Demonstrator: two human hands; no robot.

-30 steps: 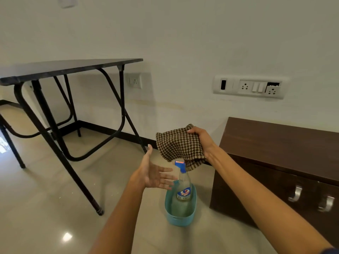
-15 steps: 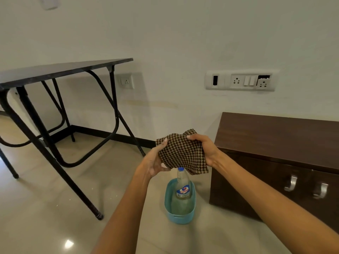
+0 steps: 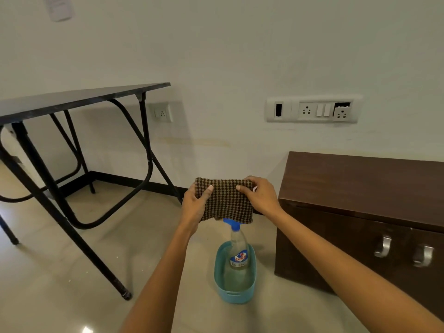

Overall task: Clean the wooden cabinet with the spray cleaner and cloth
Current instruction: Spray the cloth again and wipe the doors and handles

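Counting one cloth (image 3: 227, 204), one spray bottle (image 3: 239, 248), one cabinet (image 3: 360, 183), cloth pinched at upper corners by left hand (image 3: 194, 205) and right hand (image 3: 260, 197).

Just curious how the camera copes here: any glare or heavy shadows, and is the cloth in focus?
Head view: a white glare spot on the glossy floor at the bottom edge; same view, the folding table and wooden cabinet cast soft shadows on the wall; the cloth, gripped by the left hand and right hand, is sharp enough to show its weave.
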